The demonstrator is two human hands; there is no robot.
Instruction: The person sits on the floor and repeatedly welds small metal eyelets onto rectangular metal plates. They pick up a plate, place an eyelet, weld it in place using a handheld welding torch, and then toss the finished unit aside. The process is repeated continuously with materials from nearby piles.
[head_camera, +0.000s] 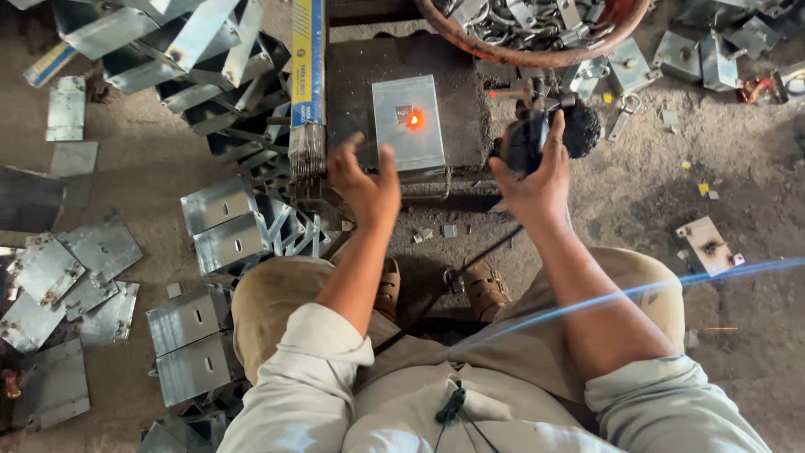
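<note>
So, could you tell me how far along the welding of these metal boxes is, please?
Done: a spot glows orange on the box on the block. In hand: the right hand holds the holder; the left hand hovers open. Left: boxes stacked at left.

Flat grey metal box (pixel 408 124) (glowing weld spot)

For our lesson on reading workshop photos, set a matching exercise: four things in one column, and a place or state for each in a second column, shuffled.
Things:
1. Metal box
2. Welding rods
3. Round basket
4. Welding holder

Places or states:
A. gripped in the right hand
B. top edge, full of metal fittings
C. bears a glowing orange spot
D. bundled, just left of the left hand

Pairs: 1-C, 2-D, 3-B, 4-A
</note>
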